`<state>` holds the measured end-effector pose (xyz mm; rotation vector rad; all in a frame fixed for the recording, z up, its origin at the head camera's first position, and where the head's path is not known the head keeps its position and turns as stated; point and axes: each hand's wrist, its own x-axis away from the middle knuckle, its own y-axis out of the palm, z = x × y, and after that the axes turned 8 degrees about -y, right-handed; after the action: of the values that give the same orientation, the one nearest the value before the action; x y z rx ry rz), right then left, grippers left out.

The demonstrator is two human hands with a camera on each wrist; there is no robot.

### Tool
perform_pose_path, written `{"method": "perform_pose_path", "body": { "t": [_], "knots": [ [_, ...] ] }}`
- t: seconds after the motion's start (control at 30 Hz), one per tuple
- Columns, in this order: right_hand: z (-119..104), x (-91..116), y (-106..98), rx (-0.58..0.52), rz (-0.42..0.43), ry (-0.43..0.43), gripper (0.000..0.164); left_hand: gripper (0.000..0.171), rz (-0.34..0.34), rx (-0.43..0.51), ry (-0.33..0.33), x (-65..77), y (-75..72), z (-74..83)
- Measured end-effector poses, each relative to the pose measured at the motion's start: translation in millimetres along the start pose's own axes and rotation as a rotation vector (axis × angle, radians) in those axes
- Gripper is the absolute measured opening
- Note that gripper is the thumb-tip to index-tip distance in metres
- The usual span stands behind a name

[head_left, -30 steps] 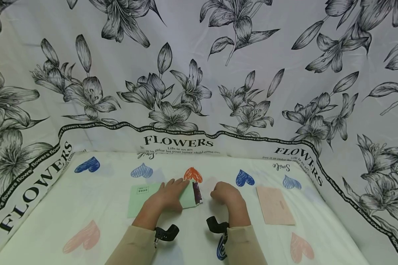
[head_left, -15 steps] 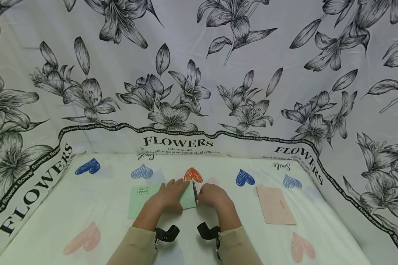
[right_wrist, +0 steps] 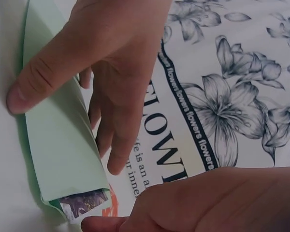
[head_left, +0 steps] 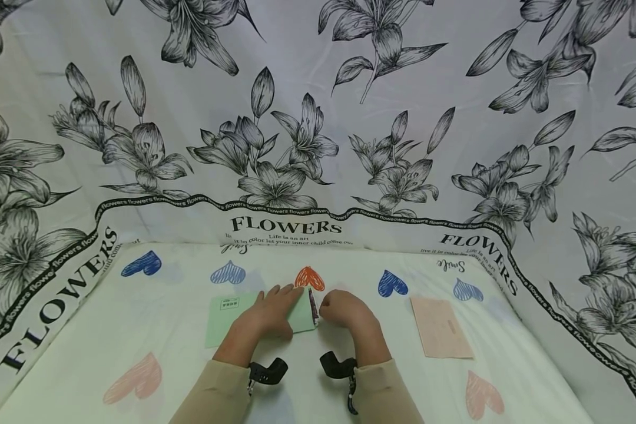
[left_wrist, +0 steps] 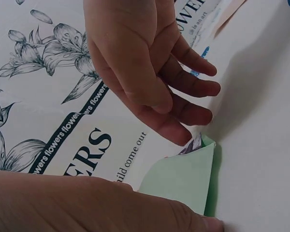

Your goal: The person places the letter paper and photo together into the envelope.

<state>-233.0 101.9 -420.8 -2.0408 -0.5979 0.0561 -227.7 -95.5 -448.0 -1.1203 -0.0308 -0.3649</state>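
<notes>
A pale green envelope (head_left: 225, 321) lies flat on the white cloth, a small printed box at its upper left. My left hand (head_left: 267, 315) rests across it, thumb over the near edge and fingers toward the far edge in the right wrist view. A dark purple printed card (right_wrist: 82, 203) pokes slightly out of the envelope's right end, most of it hidden inside. Beside that end is my right hand (head_left: 347, 312). In the left wrist view its fingers are loosely bent and the index fingertip is close to the card; contact cannot be made out.
A pale pink paper rectangle (head_left: 440, 330), perhaps an envelope, lies to the right of my right hand. The cloth has printed hearts, among them an orange one (head_left: 310, 278) just behind the envelope. A flower-printed curtain (head_left: 397, 159) stands behind.
The card has slid left into the envelope, so less sticks out than a second ago. My right hand moved left to it, then back right a little. My left hand stayed in place.
</notes>
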Motion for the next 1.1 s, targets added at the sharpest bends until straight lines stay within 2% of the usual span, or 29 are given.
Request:
{"method": "perform_pose_path", "body": {
  "t": [0.27,0.63,0.93,1.1],
  "knots": [
    [-2,-1,0,-0.01,-0.019,-0.008,0.018,0.1,0.004,-0.019,0.006,-1.2,0.4,-0.5],
    [13,-2,-3,-0.014,0.0,0.029,0.023,0.098,0.001,-0.024,0.006,-1.0,0.9,-0.4],
    [3,-6,6,-0.038,-0.055,-0.057,0.025,0.098,0.016,-0.026,0.017,-0.9,0.2,-0.9],
    [7,-6,7,-0.054,-0.059,-0.054,0.026,0.098,0.009,-0.026,0.014,-0.6,0.1,0.2]
  ]
}}
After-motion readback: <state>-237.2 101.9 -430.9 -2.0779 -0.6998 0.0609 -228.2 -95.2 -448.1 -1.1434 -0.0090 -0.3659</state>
